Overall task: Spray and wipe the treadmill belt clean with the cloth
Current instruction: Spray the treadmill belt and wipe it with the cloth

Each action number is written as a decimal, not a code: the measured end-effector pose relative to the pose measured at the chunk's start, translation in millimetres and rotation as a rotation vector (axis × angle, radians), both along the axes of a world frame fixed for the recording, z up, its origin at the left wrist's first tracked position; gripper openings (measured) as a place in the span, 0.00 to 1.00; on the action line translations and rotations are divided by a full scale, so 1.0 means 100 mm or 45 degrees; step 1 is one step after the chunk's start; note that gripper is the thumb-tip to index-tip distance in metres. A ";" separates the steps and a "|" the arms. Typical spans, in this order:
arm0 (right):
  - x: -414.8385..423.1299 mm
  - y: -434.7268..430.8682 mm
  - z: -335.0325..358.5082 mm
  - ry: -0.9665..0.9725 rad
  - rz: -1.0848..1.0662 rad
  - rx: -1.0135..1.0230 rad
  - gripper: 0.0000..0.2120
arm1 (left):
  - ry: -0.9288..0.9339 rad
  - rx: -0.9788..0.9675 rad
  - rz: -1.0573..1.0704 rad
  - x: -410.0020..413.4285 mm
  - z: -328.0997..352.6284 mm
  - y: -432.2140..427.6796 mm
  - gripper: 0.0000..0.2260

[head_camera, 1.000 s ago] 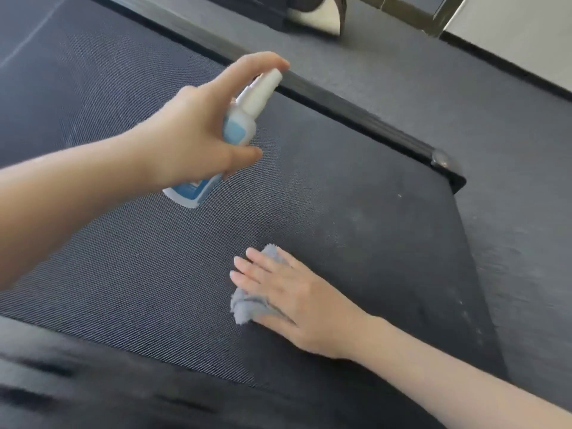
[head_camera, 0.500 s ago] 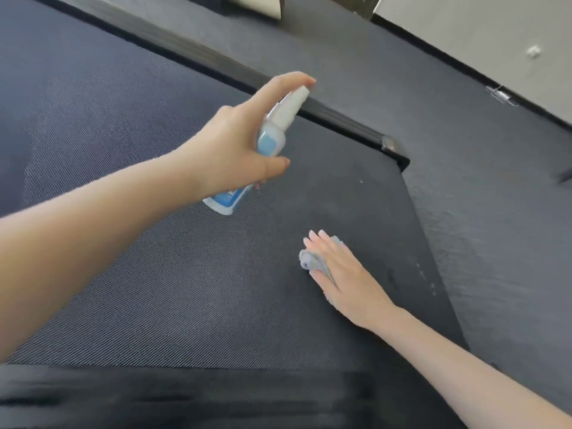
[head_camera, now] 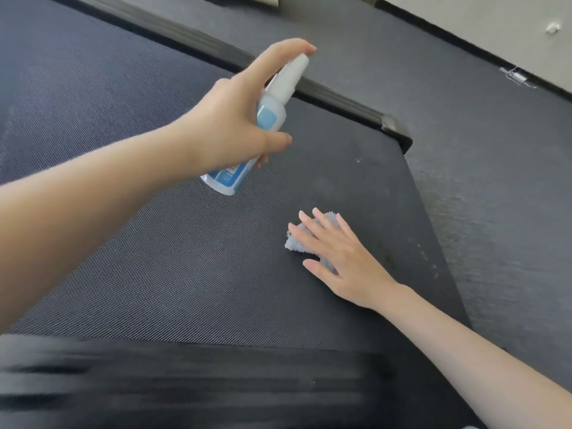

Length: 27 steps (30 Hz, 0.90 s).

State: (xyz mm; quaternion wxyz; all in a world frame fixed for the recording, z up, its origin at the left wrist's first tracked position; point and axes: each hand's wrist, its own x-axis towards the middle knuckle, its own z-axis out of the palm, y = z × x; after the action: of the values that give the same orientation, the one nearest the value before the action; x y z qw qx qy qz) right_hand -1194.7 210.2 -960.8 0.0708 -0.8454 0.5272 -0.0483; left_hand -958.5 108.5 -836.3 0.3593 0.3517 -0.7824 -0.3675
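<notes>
Head view of a treadmill belt (head_camera: 185, 258), dark and finely ribbed. The left hand (head_camera: 232, 128) is held above the belt, its fingers and thumb curled round a small spray bottle (head_camera: 274, 103) with a blue label and white top. The forefinger lies along the top of the nozzle, and the bottle is tilted with the nozzle pointing away from the person. The right hand (head_camera: 343, 255) lies flat, fingers straight and slightly spread, pressing a crumpled light blue-grey cloth (head_camera: 293, 243) onto the belt near its right edge. The cloth shows at the fingertips and beside the thumb. A black side rail (head_camera: 340, 99) borders the belt on the far side, and grey carpet (head_camera: 495, 156) lies beyond it. Pale specks mark the belt's right margin.
</notes>
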 end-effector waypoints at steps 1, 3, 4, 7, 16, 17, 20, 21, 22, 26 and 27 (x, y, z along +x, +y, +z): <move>-0.01 -0.01 -0.01 0.005 0.013 0.008 0.24 | -0.018 -0.010 0.012 -0.03 0.00 0.03 0.35; -0.04 -0.03 -0.03 0.002 0.027 0.013 0.22 | -0.048 -0.030 0.015 -0.09 0.02 0.08 0.35; -0.05 -0.04 -0.04 0.003 0.030 0.013 0.22 | -0.066 -0.043 0.019 -0.12 0.03 0.09 0.35; -0.08 -0.06 -0.09 0.009 0.023 0.005 0.22 | -0.114 -0.076 0.084 -0.16 0.07 0.09 0.36; -0.52 -0.63 -0.14 -0.045 -0.031 -0.007 0.21 | -0.164 -0.037 0.302 -0.34 -0.01 0.16 0.35; -0.58 -0.79 -0.14 -0.044 -0.068 0.014 0.21 | -0.184 -0.036 0.332 -0.36 -0.03 0.19 0.35; -0.67 -1.19 -0.12 -0.108 -0.144 0.065 0.20 | -0.249 -0.038 0.407 -0.45 -0.08 0.31 0.35; -0.68 -1.26 -0.12 -0.138 -0.152 0.075 0.20 | -0.259 -0.033 0.425 -0.48 -0.08 0.35 0.35; -0.67 -1.29 -0.11 -0.160 -0.142 0.088 0.20 | -0.258 -0.023 0.437 -0.51 -0.08 0.39 0.35; -0.55 -0.97 -0.09 -0.163 0.186 0.102 0.20 | -0.240 -0.024 0.487 -0.68 -0.03 0.46 0.35; -0.51 -0.81 -0.09 -0.166 0.312 0.097 0.20 | -0.233 -0.028 0.503 -0.72 -0.02 0.47 0.35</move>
State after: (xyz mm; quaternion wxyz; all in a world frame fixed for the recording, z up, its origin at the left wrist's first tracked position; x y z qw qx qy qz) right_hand -1245.2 129.2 -969.6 0.1424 -0.8951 0.4159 -0.0739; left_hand -1030.7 155.7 -838.4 0.3556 0.5260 -0.7317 -0.2481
